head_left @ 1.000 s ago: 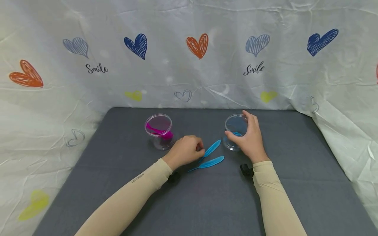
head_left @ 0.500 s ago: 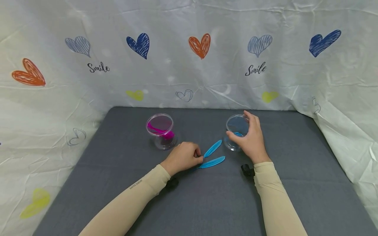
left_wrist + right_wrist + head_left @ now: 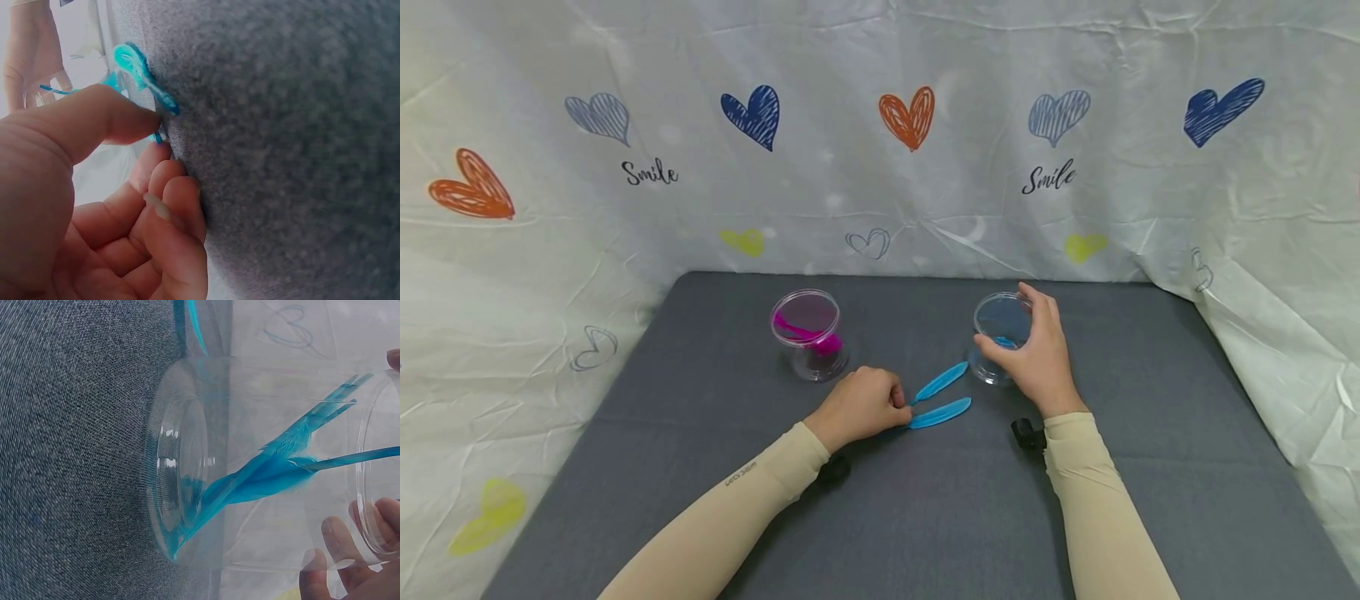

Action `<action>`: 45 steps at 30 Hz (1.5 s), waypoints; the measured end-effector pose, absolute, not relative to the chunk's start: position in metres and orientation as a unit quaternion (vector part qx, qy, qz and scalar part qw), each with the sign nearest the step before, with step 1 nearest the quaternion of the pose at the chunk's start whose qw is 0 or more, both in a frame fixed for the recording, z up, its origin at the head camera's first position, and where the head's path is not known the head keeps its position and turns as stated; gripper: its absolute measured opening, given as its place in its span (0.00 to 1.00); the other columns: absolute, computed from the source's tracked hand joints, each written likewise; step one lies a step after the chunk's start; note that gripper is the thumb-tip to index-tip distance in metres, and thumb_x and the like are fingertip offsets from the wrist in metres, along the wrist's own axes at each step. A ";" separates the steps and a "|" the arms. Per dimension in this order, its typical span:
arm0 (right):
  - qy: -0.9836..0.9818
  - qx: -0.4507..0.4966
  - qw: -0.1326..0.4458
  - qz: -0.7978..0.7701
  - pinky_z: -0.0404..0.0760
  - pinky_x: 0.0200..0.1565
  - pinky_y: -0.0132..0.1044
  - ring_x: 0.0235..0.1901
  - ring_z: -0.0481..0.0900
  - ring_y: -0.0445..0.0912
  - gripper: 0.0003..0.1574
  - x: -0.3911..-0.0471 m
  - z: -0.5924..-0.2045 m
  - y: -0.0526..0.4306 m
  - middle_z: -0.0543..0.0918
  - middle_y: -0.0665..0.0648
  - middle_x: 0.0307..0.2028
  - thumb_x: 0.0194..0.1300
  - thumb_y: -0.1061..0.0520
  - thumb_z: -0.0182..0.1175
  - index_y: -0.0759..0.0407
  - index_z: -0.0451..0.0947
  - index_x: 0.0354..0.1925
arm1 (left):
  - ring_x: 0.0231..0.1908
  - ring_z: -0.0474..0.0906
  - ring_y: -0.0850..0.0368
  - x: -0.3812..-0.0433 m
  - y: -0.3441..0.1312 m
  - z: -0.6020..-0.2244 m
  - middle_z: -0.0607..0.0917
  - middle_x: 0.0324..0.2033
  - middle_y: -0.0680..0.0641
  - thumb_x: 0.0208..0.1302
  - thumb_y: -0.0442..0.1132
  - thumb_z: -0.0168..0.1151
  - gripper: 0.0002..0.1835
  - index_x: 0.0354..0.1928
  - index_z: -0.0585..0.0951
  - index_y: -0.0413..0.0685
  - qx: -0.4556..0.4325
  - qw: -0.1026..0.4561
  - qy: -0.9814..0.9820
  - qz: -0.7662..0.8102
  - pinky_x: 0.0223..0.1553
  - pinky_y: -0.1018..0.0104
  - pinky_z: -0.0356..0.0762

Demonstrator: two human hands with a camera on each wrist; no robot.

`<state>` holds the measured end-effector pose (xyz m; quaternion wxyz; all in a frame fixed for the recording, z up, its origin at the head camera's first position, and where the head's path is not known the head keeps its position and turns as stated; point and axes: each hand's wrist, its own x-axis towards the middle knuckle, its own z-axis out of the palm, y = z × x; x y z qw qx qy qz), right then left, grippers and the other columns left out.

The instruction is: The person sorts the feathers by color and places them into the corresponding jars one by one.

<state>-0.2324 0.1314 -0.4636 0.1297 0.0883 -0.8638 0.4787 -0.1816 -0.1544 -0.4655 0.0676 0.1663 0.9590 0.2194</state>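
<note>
My left hand (image 3: 859, 408) is low over the table, its thumb and forefinger pinching the quill end of one blue feather (image 3: 942, 382). Just in front of it a second blue feather (image 3: 942, 413) lies on the cloth, its quill end partly behind the fingers. My right hand (image 3: 1036, 358) grips the rim and side of a clear plastic cup (image 3: 987, 368), which stands upright. Inside that cup, several blue feathers (image 3: 262, 478) lean at a slant in the right wrist view. In the left wrist view, the pinched quill (image 3: 158, 137) shows between thumb and forefinger.
Another clear cup (image 3: 811, 362), holding something bright pink (image 3: 826, 343), stands to the left beyond my left hand. Grey cloth (image 3: 910, 517) covers the table. A white curtain (image 3: 820, 192) printed with hearts hangs behind its far edge.
My left hand has come down and slightly toward me, closing on the quill. The upper blue feather has turned a little, its tip lower. The right hand stays on the cup.
</note>
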 end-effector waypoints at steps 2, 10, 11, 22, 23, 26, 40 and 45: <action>-0.863 0.088 0.131 0.479 0.71 0.75 0.65 0.79 0.66 0.59 0.67 -0.232 -0.463 0.131 0.65 0.62 0.77 0.60 0.39 0.80 0.51 0.55 0.85 | 0.19 0.74 0.63 -0.182 -0.155 -0.466 0.80 0.18 0.58 0.64 0.46 0.73 0.11 0.24 0.84 0.57 0.162 0.066 0.959 0.223 0.23 0.67 0.75; -0.864 0.089 0.132 0.479 0.71 0.76 0.65 0.79 0.66 0.60 0.67 -0.232 -0.463 0.131 0.65 0.62 0.77 0.60 0.39 0.80 0.51 0.55 0.85 | 0.19 0.75 0.62 -0.182 -0.158 -0.468 0.81 0.18 0.58 0.61 0.44 0.73 0.09 0.24 0.85 0.57 0.152 0.058 0.961 0.223 0.24 0.66 0.75; -0.863 0.089 0.131 0.479 0.71 0.76 0.65 0.79 0.66 0.59 0.67 -0.232 -0.463 0.131 0.65 0.62 0.77 0.60 0.39 0.80 0.51 0.55 0.85 | 0.19 0.75 0.63 -0.182 -0.159 -0.468 0.81 0.18 0.58 0.61 0.43 0.74 0.09 0.24 0.85 0.57 0.153 0.057 0.961 0.222 0.24 0.66 0.75; -0.863 0.088 0.130 0.480 0.71 0.75 0.65 0.79 0.66 0.59 0.66 -0.232 -0.464 0.132 0.65 0.62 0.77 0.60 0.39 0.80 0.50 0.55 0.85 | 0.20 0.75 0.62 -0.185 -0.169 -0.462 0.80 0.18 0.60 0.59 0.42 0.74 0.09 0.23 0.85 0.58 0.164 0.035 0.961 0.218 0.24 0.65 0.74; -0.863 0.088 0.129 0.480 0.71 0.75 0.65 0.79 0.66 0.59 0.67 -0.232 -0.464 0.132 0.65 0.62 0.77 0.60 0.39 0.80 0.50 0.55 0.85 | 0.21 0.75 0.63 -0.186 -0.170 -0.462 0.81 0.18 0.60 0.59 0.41 0.74 0.09 0.23 0.85 0.57 0.165 0.030 0.961 0.219 0.25 0.65 0.74; -0.862 0.089 0.129 0.482 0.70 0.76 0.64 0.79 0.66 0.59 0.67 -0.232 -0.464 0.132 0.65 0.62 0.77 0.60 0.39 0.80 0.50 0.55 0.85 | 0.21 0.74 0.64 -0.187 -0.172 -0.459 0.81 0.19 0.60 0.59 0.39 0.73 0.07 0.24 0.85 0.56 0.171 0.015 0.960 0.221 0.26 0.66 0.75; -0.858 0.095 0.131 0.487 0.70 0.76 0.62 0.78 0.66 0.60 0.67 -0.233 -0.466 0.133 0.65 0.63 0.77 0.60 0.40 0.80 0.52 0.55 0.85 | 0.22 0.77 0.64 -0.195 -0.178 -0.437 0.84 0.23 0.57 0.62 0.41 0.74 0.05 0.31 0.86 0.54 0.168 -0.024 0.956 0.238 0.29 0.67 0.79; -0.859 0.093 0.130 0.486 0.70 0.76 0.63 0.78 0.66 0.60 0.67 -0.233 -0.465 0.132 0.65 0.62 0.77 0.60 0.39 0.80 0.52 0.55 0.85 | 0.23 0.77 0.64 -0.200 -0.179 -0.420 0.85 0.24 0.57 0.62 0.39 0.72 0.03 0.31 0.86 0.53 0.185 -0.057 0.952 0.236 0.30 0.67 0.79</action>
